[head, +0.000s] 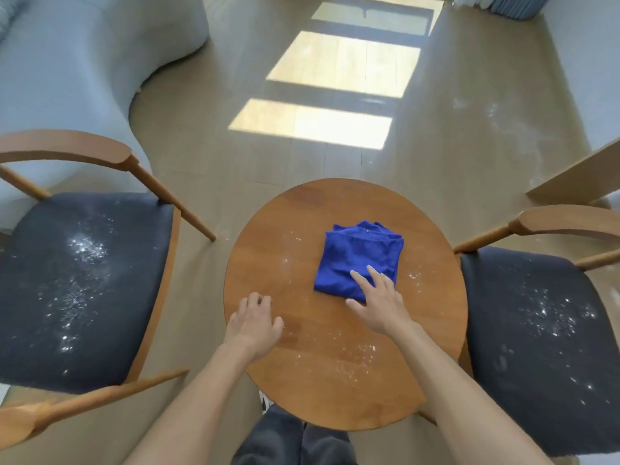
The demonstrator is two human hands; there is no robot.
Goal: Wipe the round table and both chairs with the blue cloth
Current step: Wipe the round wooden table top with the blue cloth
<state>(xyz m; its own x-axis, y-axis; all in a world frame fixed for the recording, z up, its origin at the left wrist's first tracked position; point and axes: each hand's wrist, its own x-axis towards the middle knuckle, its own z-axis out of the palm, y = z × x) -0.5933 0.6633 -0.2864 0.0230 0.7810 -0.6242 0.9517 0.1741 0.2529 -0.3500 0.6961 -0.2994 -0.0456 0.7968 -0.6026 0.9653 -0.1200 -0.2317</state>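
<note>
Head view: the right hand [379,302] reaches forward over the round table [335,380], palm down, its straight, spread fingers pressing the near corner of the folded blue cloth [360,260]. The cloth lies right of the table's centre, its long axis running toward the far edge. The left hand [255,322] hovers at the left edge, fingers loosely curled, holding nothing. White specks dot the table, the left chair [84,290] and the right chair [543,330].

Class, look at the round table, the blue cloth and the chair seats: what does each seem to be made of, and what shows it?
Round table: likely wood, smooth sealed finish; plank seams and grain show. Blue cloth: soft fabric, perhaps microfibre; it folds and wrinkles under the right hand. Chair seats: dark matte upholstery, probably woven; white crumbs cling to them.
</note>
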